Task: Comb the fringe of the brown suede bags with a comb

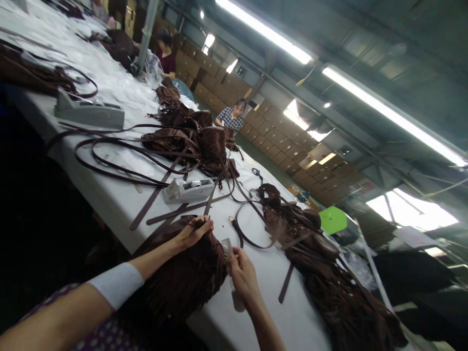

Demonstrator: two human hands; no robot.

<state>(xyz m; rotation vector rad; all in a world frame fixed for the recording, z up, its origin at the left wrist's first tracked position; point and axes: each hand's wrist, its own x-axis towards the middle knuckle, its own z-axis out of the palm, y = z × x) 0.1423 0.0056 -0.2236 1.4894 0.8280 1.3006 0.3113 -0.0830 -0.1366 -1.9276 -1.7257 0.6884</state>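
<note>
A dark brown fringed bag (190,273) rests at the near edge of the white table, partly over the edge. My left hand (197,231) grips the top of this bag, fingers closed on its brown material. In my right hand (243,273) is a pale-handled brush (227,248), its bristles against the bag's right side. The lower end of the brush handle (237,301) sticks out below my palm. Just beyond the bag stands a grey tape dispenser (188,190), with brown straps lying around and under it.
More brown bags lie in a pile (204,141) ahead and in a row (314,248) to the right. Loose straps (120,173) loop over the table (263,273). A second tape dispenser (89,114) stands left. Other people (231,118) are farther back, before stacked cartons (266,129).
</note>
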